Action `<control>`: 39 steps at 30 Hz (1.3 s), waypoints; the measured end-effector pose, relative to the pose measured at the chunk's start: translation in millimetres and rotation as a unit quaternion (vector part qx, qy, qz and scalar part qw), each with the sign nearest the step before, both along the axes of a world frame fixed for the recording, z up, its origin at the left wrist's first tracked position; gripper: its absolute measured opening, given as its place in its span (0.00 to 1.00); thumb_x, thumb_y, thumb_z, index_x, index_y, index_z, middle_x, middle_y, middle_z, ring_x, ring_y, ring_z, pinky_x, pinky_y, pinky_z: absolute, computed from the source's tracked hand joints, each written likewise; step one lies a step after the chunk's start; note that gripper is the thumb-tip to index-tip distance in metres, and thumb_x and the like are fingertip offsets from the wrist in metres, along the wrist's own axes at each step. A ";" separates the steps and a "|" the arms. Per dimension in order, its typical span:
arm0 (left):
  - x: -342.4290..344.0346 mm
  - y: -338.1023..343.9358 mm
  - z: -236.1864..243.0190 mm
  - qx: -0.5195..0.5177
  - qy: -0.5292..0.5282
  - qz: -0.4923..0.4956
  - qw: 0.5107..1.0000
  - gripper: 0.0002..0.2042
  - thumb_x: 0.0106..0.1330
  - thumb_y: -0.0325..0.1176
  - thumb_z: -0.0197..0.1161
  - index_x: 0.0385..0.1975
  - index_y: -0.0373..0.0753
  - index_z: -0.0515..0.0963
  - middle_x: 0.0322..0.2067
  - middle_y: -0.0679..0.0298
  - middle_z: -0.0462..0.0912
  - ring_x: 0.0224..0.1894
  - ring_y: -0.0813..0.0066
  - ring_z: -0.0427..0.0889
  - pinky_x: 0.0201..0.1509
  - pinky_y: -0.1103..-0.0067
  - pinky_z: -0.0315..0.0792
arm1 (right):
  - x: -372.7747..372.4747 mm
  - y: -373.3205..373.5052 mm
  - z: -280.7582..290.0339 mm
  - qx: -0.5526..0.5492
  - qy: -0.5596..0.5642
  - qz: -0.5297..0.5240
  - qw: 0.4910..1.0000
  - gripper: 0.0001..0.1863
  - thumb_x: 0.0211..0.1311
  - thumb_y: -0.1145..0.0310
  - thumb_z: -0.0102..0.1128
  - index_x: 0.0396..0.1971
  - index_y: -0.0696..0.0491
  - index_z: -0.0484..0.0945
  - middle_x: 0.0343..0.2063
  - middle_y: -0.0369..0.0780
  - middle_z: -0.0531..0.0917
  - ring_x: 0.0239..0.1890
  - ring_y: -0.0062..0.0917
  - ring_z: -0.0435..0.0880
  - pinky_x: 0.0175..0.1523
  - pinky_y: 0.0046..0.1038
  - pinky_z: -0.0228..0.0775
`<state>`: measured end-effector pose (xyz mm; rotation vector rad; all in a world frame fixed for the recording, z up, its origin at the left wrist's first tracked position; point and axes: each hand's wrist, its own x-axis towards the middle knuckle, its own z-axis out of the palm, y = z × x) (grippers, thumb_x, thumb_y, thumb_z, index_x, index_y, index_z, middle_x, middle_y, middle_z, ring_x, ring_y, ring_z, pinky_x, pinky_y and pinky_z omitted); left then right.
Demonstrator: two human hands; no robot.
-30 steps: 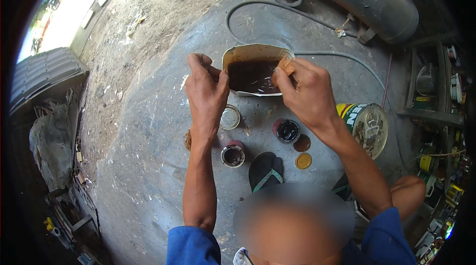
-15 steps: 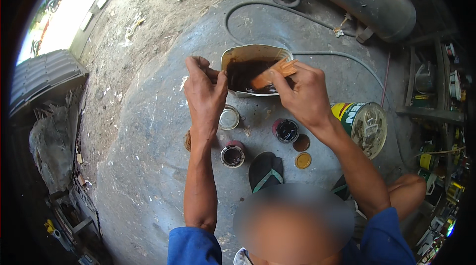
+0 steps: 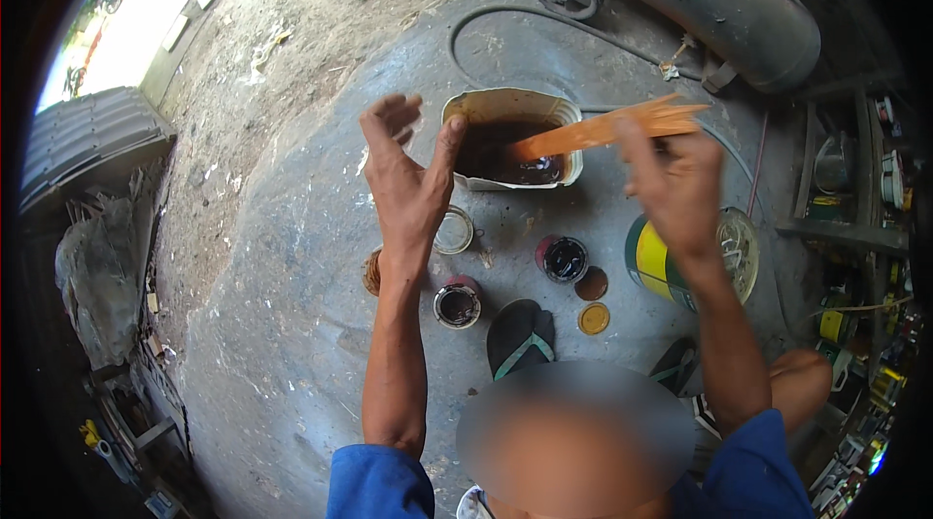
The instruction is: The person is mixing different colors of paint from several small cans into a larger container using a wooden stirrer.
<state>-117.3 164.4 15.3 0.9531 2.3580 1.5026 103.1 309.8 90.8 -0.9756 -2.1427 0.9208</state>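
On the grey concrete floor [image 3: 292, 276] I have a cream tub [image 3: 486, 109] of dark liquid [image 3: 483, 148]; I judge stirring to be in hand, the next move calling for a steady sweep. My right hand [image 3: 675, 174] grips the wooden stick [image 3: 573, 135], which slants across the tub's right rim, dipped end pointing left into the liquid, splintered end right; my left hand [image 3: 403, 164] is spread open, thumb at the left rim.

I logged an orange-brown wooden stick [image 3: 575, 135], gripped near its splintered end by the right hand [image 3: 677, 184], other end at dark liquid [image 3: 486, 145] in an open off-white container [image 3: 575, 157] left of the grip.
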 end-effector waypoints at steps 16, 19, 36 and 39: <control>-8.2 51.3 13.8 0.479 -0.543 -0.250 0.643 0.61 0.65 0.85 0.51 0.88 0.47 0.44 0.85 0.40 0.44 0.85 0.40 0.52 0.87 0.43 0.48 | 87.4 36.2 112.0 -0.037 0.193 -0.036 0.980 0.12 0.81 0.68 0.63 0.46 0.62 0.88 0.29 0.36 0.79 0.25 0.15 0.72 0.28 0.21 0.67; -6.9 49.2 6.1 0.509 -0.577 -0.252 0.587 0.60 0.65 0.84 0.51 0.88 0.47 0.44 0.85 0.41 0.44 0.85 0.39 0.52 0.87 0.42 0.47 | 106.8 46.9 110.3 -0.019 0.192 -0.005 0.981 0.15 0.83 0.67 0.61 0.55 0.63 0.87 0.32 0.37 0.79 0.28 0.16 0.72 0.28 0.20 0.66; 6.6 53.0 -19.9 0.515 -0.687 -0.305 0.412 0.63 0.61 0.90 0.43 0.88 0.50 0.43 0.86 0.46 0.43 0.86 0.50 0.47 0.75 0.61 0.66 | 60.8 26.1 146.2 -0.076 0.267 0.011 0.961 0.23 0.86 0.59 0.55 0.26 0.55 0.74 0.17 0.36 0.70 0.13 0.17 0.63 0.17 0.20 0.58; 12.3 54.8 -23.5 0.528 -0.701 -0.344 0.334 0.64 0.60 0.92 0.40 0.88 0.49 0.43 0.87 0.47 0.40 0.88 0.51 0.42 0.89 0.55 0.46 | 55.8 24.2 146.7 -0.071 0.244 0.075 0.964 0.23 0.86 0.60 0.55 0.25 0.54 0.72 0.17 0.36 0.69 0.13 0.19 0.64 0.18 0.21 0.62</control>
